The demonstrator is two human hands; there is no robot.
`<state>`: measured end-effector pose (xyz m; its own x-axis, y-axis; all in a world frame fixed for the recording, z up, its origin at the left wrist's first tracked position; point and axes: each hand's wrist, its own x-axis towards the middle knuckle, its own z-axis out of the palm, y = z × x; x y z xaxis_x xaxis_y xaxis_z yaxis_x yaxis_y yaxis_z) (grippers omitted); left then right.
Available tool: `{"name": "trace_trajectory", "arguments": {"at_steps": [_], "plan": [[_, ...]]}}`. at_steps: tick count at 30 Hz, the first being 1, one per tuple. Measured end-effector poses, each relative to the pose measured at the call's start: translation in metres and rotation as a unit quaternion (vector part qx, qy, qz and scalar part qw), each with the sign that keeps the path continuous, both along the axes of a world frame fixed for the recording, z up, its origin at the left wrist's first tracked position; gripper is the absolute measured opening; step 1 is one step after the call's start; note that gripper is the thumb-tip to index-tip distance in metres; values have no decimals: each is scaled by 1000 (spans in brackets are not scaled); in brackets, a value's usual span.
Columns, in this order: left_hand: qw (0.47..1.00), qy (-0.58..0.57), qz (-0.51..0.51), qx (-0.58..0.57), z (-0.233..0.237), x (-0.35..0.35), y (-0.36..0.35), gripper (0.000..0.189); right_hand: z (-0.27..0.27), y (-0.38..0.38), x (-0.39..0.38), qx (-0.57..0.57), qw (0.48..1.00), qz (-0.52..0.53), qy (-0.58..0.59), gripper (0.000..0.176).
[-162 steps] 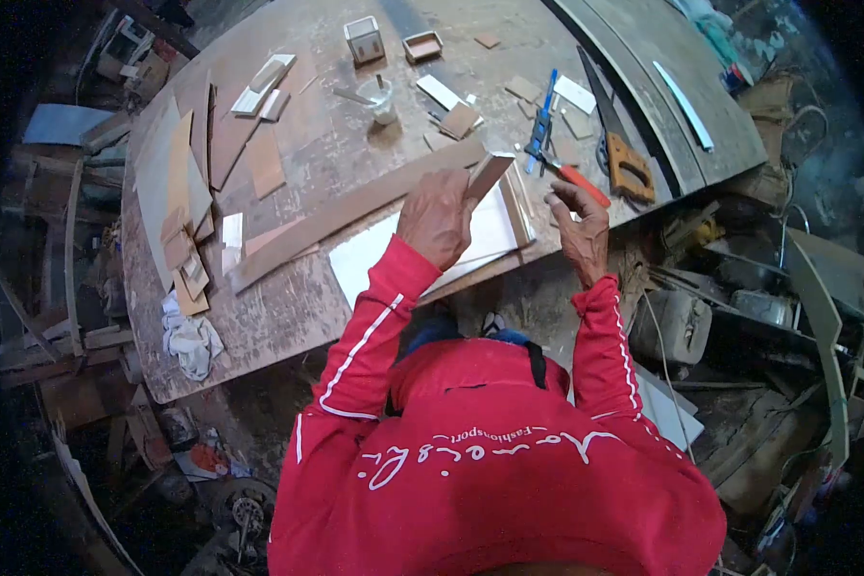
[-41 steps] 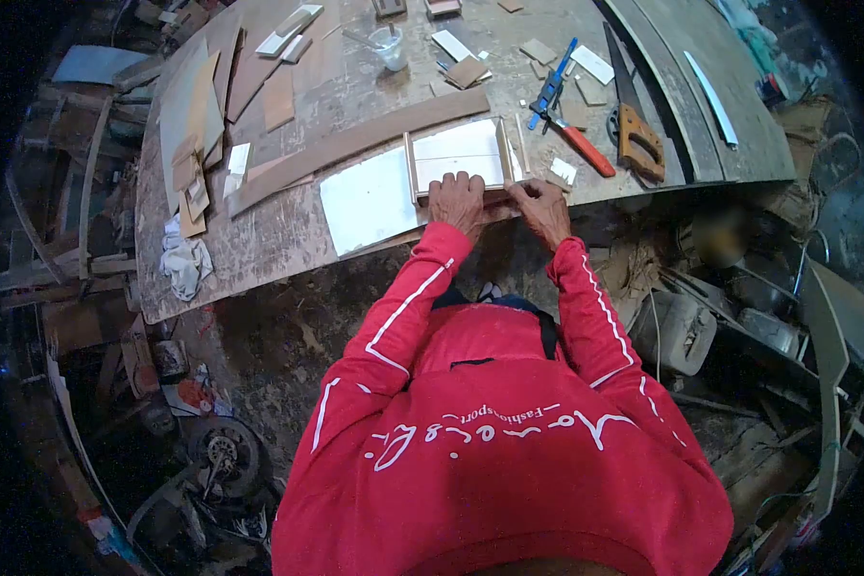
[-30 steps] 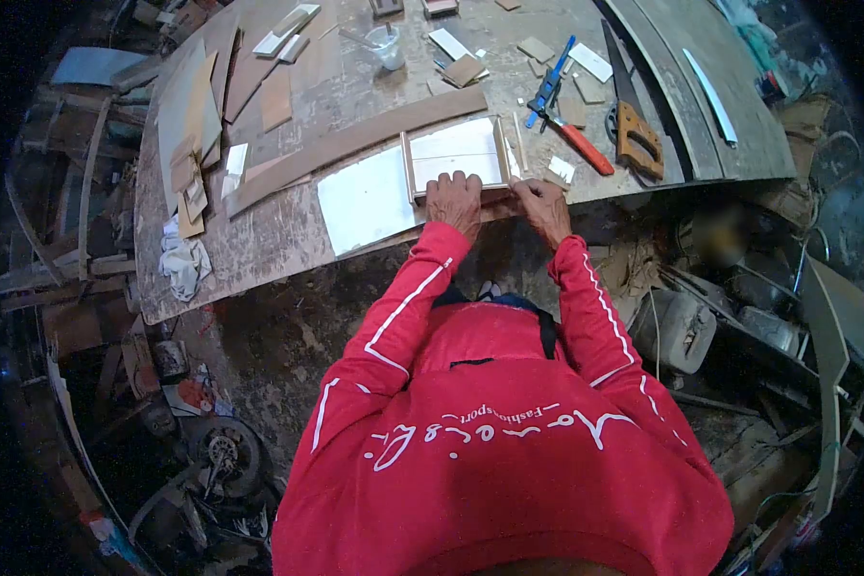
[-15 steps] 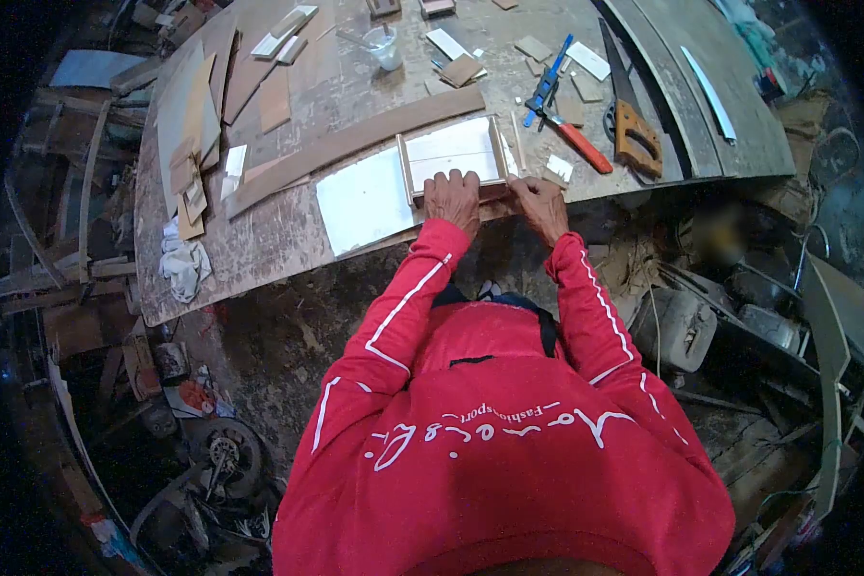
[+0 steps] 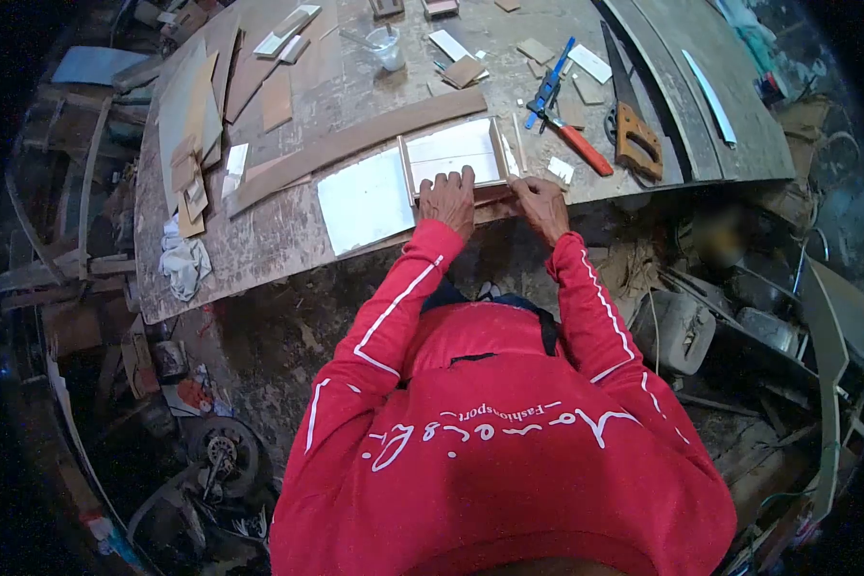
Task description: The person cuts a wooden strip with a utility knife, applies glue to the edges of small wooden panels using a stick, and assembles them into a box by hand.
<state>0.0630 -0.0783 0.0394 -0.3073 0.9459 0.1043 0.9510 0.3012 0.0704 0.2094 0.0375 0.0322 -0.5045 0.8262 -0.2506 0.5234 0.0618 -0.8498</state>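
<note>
A shallow wooden box (image 5: 500, 152) with thin brown sides and a white inside lies at the table's near edge. My left hand (image 5: 448, 204) is closed over its near side, the fingers over the rim and the thumb hidden. At the near right corner, my right hand (image 5: 542, 206) has its fingers pressed together in a pinch; what lies between them is hidden. A white board (image 5: 365, 200) lies flat to the left of the box. Behind the box runs a long brown strip of wood (image 5: 355, 144), and a thin stick (image 5: 519, 142) stands close to its right side.
To the right lie a blue-and-red clamp-like tool (image 5: 559, 108) and a handsaw (image 5: 637, 142) with a wooden handle. A clear plastic cup (image 5: 389, 50) stands at the back. Several wood offcuts lie about, and a crumpled white rag (image 5: 184, 264) is at the left edge.
My left hand has slid slightly left and toward me along the box's near side. My right hand stays at the corner, nearly still.
</note>
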Motion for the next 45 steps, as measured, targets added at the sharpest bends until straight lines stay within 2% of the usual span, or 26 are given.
{"name": "trace_trajectory", "arguments": {"at_steps": [9, 15, 24, 27, 30, 33, 36, 37, 38, 40, 43, 44, 45], "plan": [[999, 22, -19, -23, -1, -4, 2, 18, -23, 4, 1, 30, 999, -8, 27, 51], [999, 37, -10, 14, -8, -2, 2, 20, -24, 5, 0, 11, 999, -12, 32, 51], [999, 40, -13, 20, -11, 0, -2, 13, -27, 7, 1, 16, 1000, 0, 22, 52], [1000, 28, -7, 6, -11, 1, -2, 18, -22, 6, 1, 13, 1000, 2, 20, 51], [998, 53, 17, 34, -9, 8, -2, 34, -16, 4, 1, 19, 1000, 8, 24, 50], [982, 118, -5, 148, 8, 21, -12, 53, -18, 7, 2, -7, 1000, 9, 18, 49], [956, -75, 81, 270, 34, 18, -39, 62, -18, 8, 2, -28, 999, 15, 27, 48], [920, -143, 129, 340, 32, 8, -50, 65, -15, 5, 2, -30, 999, 14, 44, 47], [882, -208, 233, 352, 28, 1, -59, 62, -14, 5, 2, -30, 998, 13, 61, 47], [846, -331, 337, 245, 5, -20, -79, 66, -17, 7, 2, -31, 998, 12, 52, 45], [871, -369, 203, 253, -30, -33, -88, 63, -17, 9, 2, -33, 998, 22, 53, 44], [870, -380, 212, 231, -38, -34, -88, 61, -16, 10, 3, -33, 998, 25, 55, 43], [869, -391, 221, 209, -26, -31, -83, 59, -15, 10, 4, -37, 998, 29, 45, 43]]}}
